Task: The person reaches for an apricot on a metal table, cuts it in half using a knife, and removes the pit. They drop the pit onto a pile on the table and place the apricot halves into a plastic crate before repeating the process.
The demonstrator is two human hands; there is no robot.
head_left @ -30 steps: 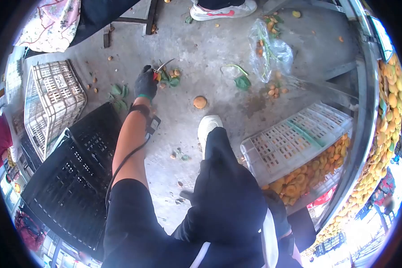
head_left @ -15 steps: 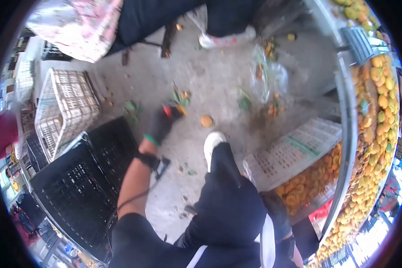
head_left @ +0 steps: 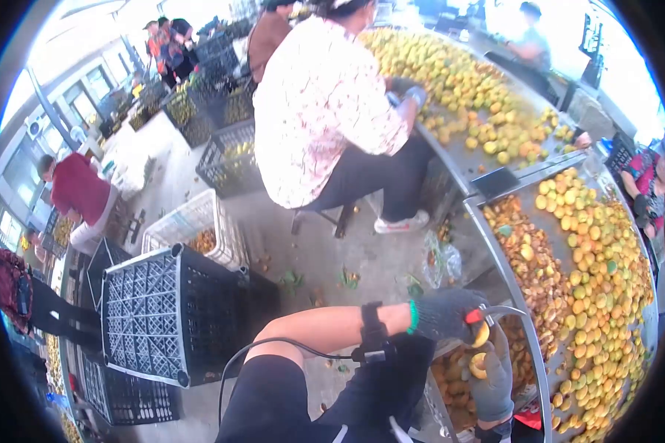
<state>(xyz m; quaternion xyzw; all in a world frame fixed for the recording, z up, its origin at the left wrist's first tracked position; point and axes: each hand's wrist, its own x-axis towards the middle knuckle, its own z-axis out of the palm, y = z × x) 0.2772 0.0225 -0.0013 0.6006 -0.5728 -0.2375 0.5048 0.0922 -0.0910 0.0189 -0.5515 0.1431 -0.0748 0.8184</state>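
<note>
My left hand (head_left: 449, 314), in a dark knitted glove with a green cuff, is closed around a piece of yellow apricot (head_left: 481, 334). A small red object (head_left: 473, 316) shows at its fingertips; its kind is unclear. Just below is my right hand (head_left: 493, 380) in a grey glove, its fingers around an apricot half (head_left: 478, 365). The two hands nearly meet in front of the table's metal rim (head_left: 516, 295). Beneath them a crate of cut apricots (head_left: 448, 384) is partly hidden by the hands.
Whole apricots (head_left: 598, 295) and a heap of apricot pieces (head_left: 528, 258) cover the sorting table to the right. A person in a patterned top (head_left: 325, 111) sits ahead. Black crates (head_left: 144, 314) and a white crate (head_left: 229, 229) stand left. Leaves and a plastic bag (head_left: 442, 260) litter the floor.
My left hand has risen from low over the floor and moved right, up beside my right hand. The view has tilted up, and my right hand's fingers now show plainly.
</note>
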